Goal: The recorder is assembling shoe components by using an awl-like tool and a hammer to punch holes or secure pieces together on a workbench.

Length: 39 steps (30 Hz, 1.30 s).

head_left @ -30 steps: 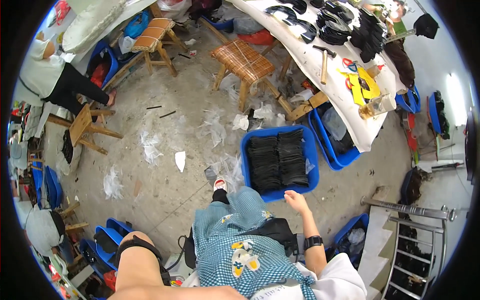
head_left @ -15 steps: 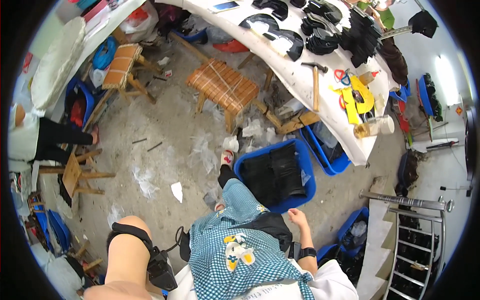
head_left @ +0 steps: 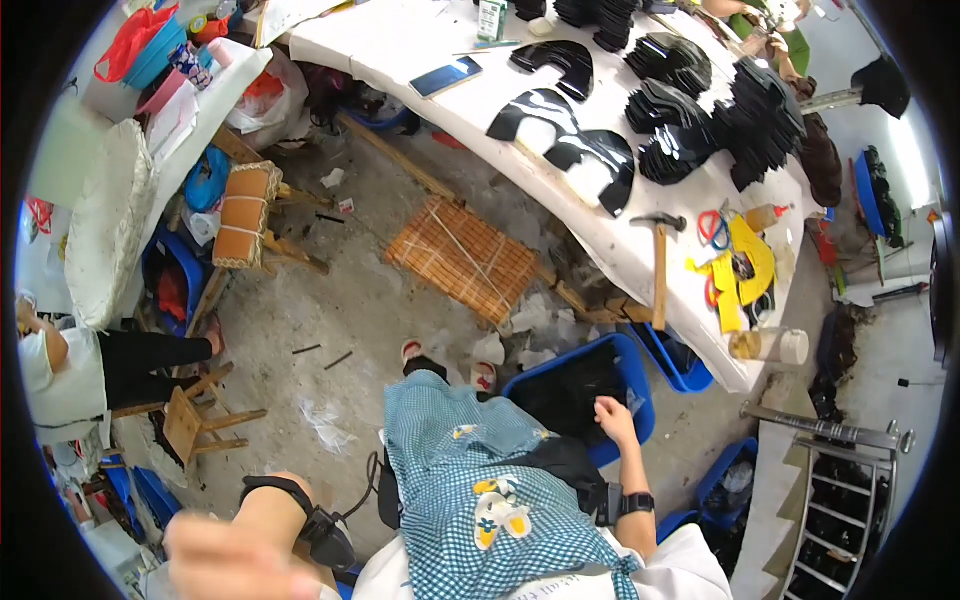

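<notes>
My right hand (head_left: 614, 418) hangs in front of me with its fingers loosely curled in, and I see nothing in it. Beneath and beyond it stands a blue plastic bin (head_left: 641, 375) with a stack of black pieces (head_left: 562, 398) inside. My left hand (head_left: 240, 560) is raised close to the camera at the lower left. It is smeared by motion, so its fingers cannot be made out. A checked apron (head_left: 440, 450) covers my front, above the bin's near left side.
A woven-top stool (head_left: 465, 260) stands ahead. The white table (head_left: 590, 235) bears a hammer (head_left: 660, 270), yellow tape (head_left: 750, 260), a jar (head_left: 768, 346), a phone (head_left: 445, 77) and glossy black curved pieces (head_left: 590, 165). Metal railing (head_left: 835, 500) stands right; another person (head_left: 75, 370) is at left.
My view has shifted toward the table, and my feet have changed position. My right hand now appears over the bin's near side. My left hand has come up into sight.
</notes>
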Motion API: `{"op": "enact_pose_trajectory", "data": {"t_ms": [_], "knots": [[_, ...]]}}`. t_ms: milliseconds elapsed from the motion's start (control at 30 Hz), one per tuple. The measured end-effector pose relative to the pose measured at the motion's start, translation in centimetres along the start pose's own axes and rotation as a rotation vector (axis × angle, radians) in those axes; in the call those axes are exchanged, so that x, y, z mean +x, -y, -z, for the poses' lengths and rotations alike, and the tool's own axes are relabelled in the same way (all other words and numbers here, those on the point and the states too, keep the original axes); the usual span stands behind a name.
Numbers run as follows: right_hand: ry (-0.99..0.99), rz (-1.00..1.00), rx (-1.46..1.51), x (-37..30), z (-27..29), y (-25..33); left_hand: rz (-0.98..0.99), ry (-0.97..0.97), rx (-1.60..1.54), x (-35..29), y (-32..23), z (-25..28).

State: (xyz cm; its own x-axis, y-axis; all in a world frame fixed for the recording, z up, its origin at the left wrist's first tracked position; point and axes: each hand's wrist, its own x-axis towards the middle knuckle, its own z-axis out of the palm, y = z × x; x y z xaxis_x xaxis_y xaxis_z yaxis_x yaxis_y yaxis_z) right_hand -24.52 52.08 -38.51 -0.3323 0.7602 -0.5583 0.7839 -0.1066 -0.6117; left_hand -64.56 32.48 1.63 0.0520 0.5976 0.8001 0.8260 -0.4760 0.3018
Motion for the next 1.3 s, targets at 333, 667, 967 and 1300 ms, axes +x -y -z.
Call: {"op": "enact_pose_trajectory", "data": {"t_ms": [333,667,967,1300], "knots": [[-0.085,-0.278,0.076,1.2,-4.8,4.3,0.590,0.866,-0.397,-2.6,20.4,-4.0],[0.151,-0.180,0.273,3.0,-3.7,21.1,0.505,1.386,-0.223,-6.5,30.6,-14.1],[0.607,0.161,0.180,13.4,1.6,19.8,0.426,1.391,-0.149,0.8,31.8,-28.9],[0.500,0.235,-0.159,24.1,12.4,17.4,0.767,1.310,0.123,7.0,34.0,-34.3]]}}
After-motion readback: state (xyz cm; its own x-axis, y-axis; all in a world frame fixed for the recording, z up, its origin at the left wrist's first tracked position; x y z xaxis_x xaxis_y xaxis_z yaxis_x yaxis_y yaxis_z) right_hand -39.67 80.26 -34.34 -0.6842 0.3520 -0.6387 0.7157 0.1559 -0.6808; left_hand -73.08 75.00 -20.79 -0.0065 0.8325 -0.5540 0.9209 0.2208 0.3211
